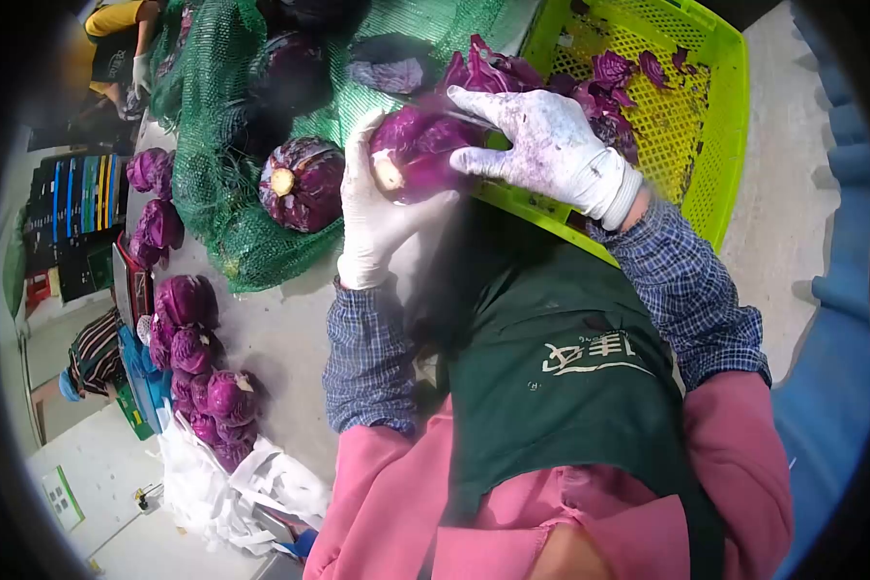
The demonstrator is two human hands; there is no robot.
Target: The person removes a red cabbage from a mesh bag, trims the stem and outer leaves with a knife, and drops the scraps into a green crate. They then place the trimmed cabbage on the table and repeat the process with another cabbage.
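A red cabbage (pixel 418 159), its pale cut stem facing me, is held up in front of my apron. My left hand (pixel 375 213), in a white glove, cups it from the left and below, fingers wrapped round its side. My right hand (pixel 551 145), in a purple-stained white glove, grips its right side with thumb and forefinger; a thin dark edge shows by the forefinger. Just behind the right hand stands a lime-green crate (pixel 730 126) with loose purple cabbage leaves (pixel 614 72) in it. Another red cabbage (pixel 302 184) lies left of my left hand on green netting.
Green mesh netting (pixel 213 145) spreads over the table with more cabbages. A row of trimmed cabbages (pixel 188 300) lines the table's left side, near white plastic bags (pixel 213 483). Two other people are at the left, one in a striped top (pixel 101 353). Blue sheeting (pixel 831 406) hangs at the right.
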